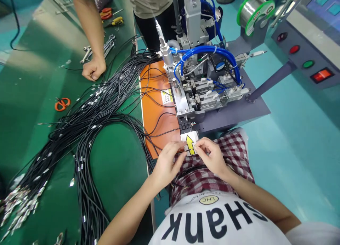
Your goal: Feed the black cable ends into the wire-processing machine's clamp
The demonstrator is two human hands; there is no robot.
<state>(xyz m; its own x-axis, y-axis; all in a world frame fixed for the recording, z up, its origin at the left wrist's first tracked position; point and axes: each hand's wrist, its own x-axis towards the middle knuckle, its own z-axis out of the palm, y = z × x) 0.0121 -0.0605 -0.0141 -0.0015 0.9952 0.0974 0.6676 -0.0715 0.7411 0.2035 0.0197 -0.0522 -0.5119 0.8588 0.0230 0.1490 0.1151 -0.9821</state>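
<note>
My left hand [168, 162] and my right hand [211, 155] meet just in front of a white block with a yellow arrow [189, 142] at the near end of a small grey machine [202, 92]. Both hands pinch a thin black wire [186, 152] stretched between them across the arrow block. The fingers of each hand are closed on it. The wire's end is too small to make out. An orange mat [154, 106] lies left of the machine with a few black wires looping over it.
A big bundle of black cables [92, 110] sprawls over the green table [32, 96]. Another person stands at the far side, a fist [92, 69] resting on the table. Orange scissors [62, 104], tools [110, 20], a solder spool [255, 11] and a button panel [308, 62] are around.
</note>
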